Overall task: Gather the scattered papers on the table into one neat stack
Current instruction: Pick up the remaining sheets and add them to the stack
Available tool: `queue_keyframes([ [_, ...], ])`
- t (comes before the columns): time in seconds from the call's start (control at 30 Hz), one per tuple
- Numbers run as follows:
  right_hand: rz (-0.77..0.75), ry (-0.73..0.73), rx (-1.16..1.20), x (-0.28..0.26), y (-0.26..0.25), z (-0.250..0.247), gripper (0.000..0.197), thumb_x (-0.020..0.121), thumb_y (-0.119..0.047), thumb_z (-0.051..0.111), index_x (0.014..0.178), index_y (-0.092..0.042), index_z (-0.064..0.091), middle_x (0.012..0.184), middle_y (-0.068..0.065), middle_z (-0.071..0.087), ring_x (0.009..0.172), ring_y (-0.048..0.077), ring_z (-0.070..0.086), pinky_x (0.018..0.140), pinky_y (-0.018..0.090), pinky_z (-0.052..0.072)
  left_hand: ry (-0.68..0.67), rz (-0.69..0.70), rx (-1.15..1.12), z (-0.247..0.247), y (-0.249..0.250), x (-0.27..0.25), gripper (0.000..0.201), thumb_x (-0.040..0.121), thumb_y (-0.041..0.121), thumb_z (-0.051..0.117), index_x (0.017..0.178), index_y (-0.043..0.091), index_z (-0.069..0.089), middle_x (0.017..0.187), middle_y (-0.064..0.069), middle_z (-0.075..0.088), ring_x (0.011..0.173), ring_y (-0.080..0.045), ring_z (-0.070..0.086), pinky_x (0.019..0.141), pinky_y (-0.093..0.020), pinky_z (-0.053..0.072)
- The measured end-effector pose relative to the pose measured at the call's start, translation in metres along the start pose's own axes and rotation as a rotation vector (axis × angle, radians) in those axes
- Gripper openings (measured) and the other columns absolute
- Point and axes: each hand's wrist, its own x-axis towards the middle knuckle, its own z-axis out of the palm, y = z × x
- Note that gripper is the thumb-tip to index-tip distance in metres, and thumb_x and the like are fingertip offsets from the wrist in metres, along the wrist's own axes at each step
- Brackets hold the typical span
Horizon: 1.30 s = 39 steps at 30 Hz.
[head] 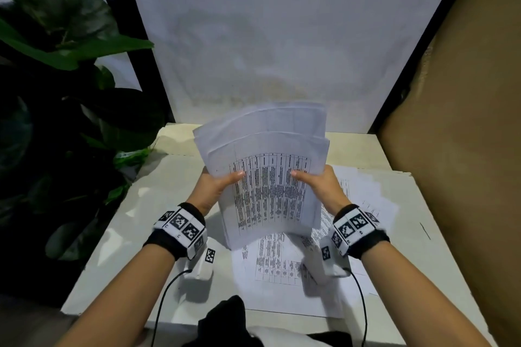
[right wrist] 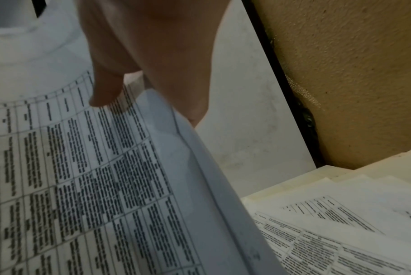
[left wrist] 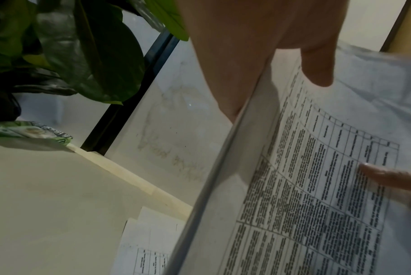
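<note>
A sheaf of printed papers point(head: 267, 177) stands nearly upright above the table, its top edges uneven and fanned. My left hand point(head: 217, 186) grips its left edge, thumb on the printed front. My right hand point(head: 318, 183) grips the right edge the same way. In the left wrist view the sheaf point(left wrist: 305, 186) shows edge-on with my thumb across it. In the right wrist view the sheaf point(right wrist: 94, 176) curves under my thumb. More printed sheets point(head: 282, 267) lie flat on the table beneath and to the right point(right wrist: 341, 232).
The white table point(head: 135, 220) has a white wall behind it and a brown board point(head: 465, 121) along its right side. A leafy plant point(head: 56, 79) stands at the left. A green packet point(left wrist: 35, 132) lies at the table's far left corner.
</note>
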Motion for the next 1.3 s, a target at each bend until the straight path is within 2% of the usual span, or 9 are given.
queue_keyframes([
  [0.1, -0.025, 0.005, 0.014, 0.001, 0.002, -0.001, 0.012, 0.078, -0.013, 0.068, 0.083, -0.017, 0.058, 0.085, 0.002, 0.063, 0.079, 0.009, 0.061, 0.067, 0.010, 0.046, -0.027, 0.011, 0.008, -0.001, -0.002, 0.002, 0.079, 0.038, 0.049, 0.084, 0.107, 0.019, 0.060, 0.100, 0.002, 0.072, 0.097, -0.016, 0.066, 0.088, -0.037, 0.052],
  [0.27, -0.139, 0.091, 0.097, 0.000, -0.010, 0.002, 0.020, 0.074, -0.009, 0.070, 0.082, -0.025, 0.061, 0.083, -0.005, 0.066, 0.074, -0.001, 0.066, 0.077, 0.017, 0.054, 0.034, 0.079, 0.025, 0.003, 0.014, 0.004, 0.022, 0.072, 0.017, 0.070, 0.089, 0.026, 0.059, 0.073, 0.021, 0.073, 0.073, 0.003, 0.068, 0.081, -0.032, 0.053],
  [0.37, -0.191, 0.057, 0.145, 0.002, -0.021, 0.003, 0.029, 0.060, -0.029, 0.074, 0.086, -0.025, 0.061, 0.087, -0.004, 0.066, 0.073, -0.005, 0.066, 0.070, 0.013, 0.055, -0.012, 0.172, 0.002, 0.003, 0.026, 0.004, 0.044, 0.052, 0.040, 0.075, 0.092, 0.030, 0.058, 0.078, 0.023, 0.073, 0.078, 0.006, 0.067, 0.067, -0.013, 0.052],
  [0.6, -0.211, 0.110, 0.151, 0.017, -0.030, 0.003, 0.024, 0.071, -0.009, 0.074, 0.092, -0.014, 0.065, 0.081, -0.005, 0.069, 0.072, 0.003, 0.066, 0.069, 0.019, 0.055, 0.028, 0.164, 0.032, -0.004, 0.018, 0.015, 0.071, 0.042, 0.054, 0.081, 0.100, 0.017, 0.064, 0.080, 0.011, 0.075, 0.079, -0.005, 0.069, 0.069, -0.021, 0.054],
  [0.77, -0.163, 0.132, 0.166, 0.020, -0.030, 0.007, 0.064, 0.044, -0.068, 0.071, 0.087, -0.022, 0.063, 0.084, -0.004, 0.066, 0.079, 0.010, 0.065, 0.075, 0.024, 0.055, 0.065, 0.181, 0.033, 0.000, 0.021, 0.014, 0.065, 0.048, 0.076, 0.064, 0.091, 0.027, 0.069, 0.077, 0.005, 0.073, 0.074, -0.011, 0.068, 0.070, -0.029, 0.056],
  [0.87, -0.157, 0.212, 0.180, 0.020, -0.034, 0.013, 0.056, 0.059, -0.077, 0.053, 0.064, -0.021, 0.052, 0.064, -0.006, 0.056, 0.057, 0.004, 0.057, 0.061, 0.018, 0.049, 0.105, 0.210, -0.060, 0.005, 0.025, 0.018, 0.081, 0.049, 0.086, 0.050, 0.093, 0.021, 0.068, 0.077, 0.002, 0.072, 0.074, -0.016, 0.066, 0.068, -0.031, 0.054],
  [0.93, -0.158, 0.274, 0.207, 0.021, -0.036, 0.016, 0.045, 0.077, -0.061, 0.048, 0.060, -0.020, 0.044, 0.058, -0.004, 0.048, 0.048, 0.004, 0.050, 0.055, 0.019, 0.042, 0.176, 0.209, -0.108, 0.007, 0.025, 0.020, 0.075, 0.051, 0.084, 0.051, 0.088, 0.020, 0.067, 0.071, 0.003, 0.072, 0.068, -0.012, 0.066, 0.063, -0.026, 0.054],
  [1.1, -0.171, 0.321, 0.246, 0.025, -0.042, 0.015, 0.031, 0.076, -0.040, 0.048, 0.067, -0.011, 0.052, 0.060, 0.002, 0.043, 0.050, 0.007, 0.042, 0.053, 0.024, 0.033, 0.255, 0.347, 0.080, 0.013, 0.034, 0.017, 0.033, 0.080, 0.027, 0.038, 0.094, 0.016, 0.066, 0.088, 0.001, 0.066, 0.076, 0.010, 0.060, 0.072, -0.017, 0.046],
  [1.3, -0.197, 0.112, 0.195, 0.023, -0.034, 0.009, 0.040, 0.071, -0.054, 0.061, 0.089, -0.019, 0.059, 0.081, -0.003, 0.061, 0.066, -0.004, 0.061, 0.062, 0.016, 0.053, 0.171, 0.306, 0.037, 0.010, 0.027, 0.014, 0.048, 0.065, 0.050, 0.058, 0.098, 0.016, 0.060, 0.081, 0.011, 0.066, 0.068, 0.006, 0.062, 0.061, -0.011, 0.050],
])
